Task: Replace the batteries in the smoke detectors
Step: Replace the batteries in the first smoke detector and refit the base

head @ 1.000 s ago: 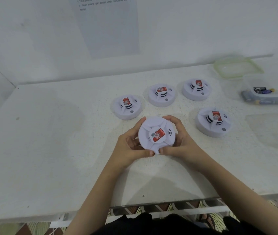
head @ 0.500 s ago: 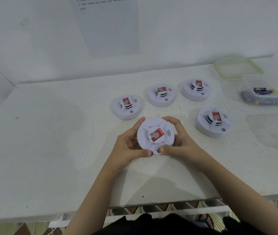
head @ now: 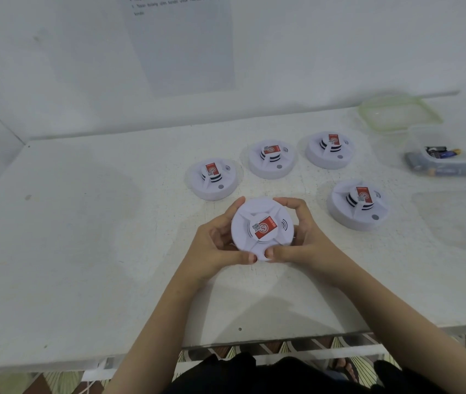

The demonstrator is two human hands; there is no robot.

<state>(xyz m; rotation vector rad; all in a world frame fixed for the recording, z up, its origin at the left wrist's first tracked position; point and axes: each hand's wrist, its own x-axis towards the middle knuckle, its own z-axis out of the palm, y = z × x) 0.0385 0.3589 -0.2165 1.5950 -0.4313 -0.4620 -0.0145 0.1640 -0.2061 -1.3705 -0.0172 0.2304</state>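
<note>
A round white smoke detector (head: 260,220) with a red label on its centre is held just above the white table (head: 84,237). My left hand (head: 217,245) grips its left rim, and my right hand (head: 302,240) grips its right rim; both thumbs meet at its near edge. Several more white detectors sit face up behind it: one at the left (head: 213,179), one in the middle (head: 272,158), one further right (head: 329,149) and one beside my right hand (head: 357,204). A clear plastic box of batteries (head: 439,160) stands at the far right.
A clear lid with a green rim (head: 399,112) lies behind the battery box. A printed sheet (head: 180,44) hangs on the white wall behind the table. The table's front edge runs just before my body.
The detector between my hands has turned slightly anticlockwise and shifted a little to the left. The other detectors have not moved.
</note>
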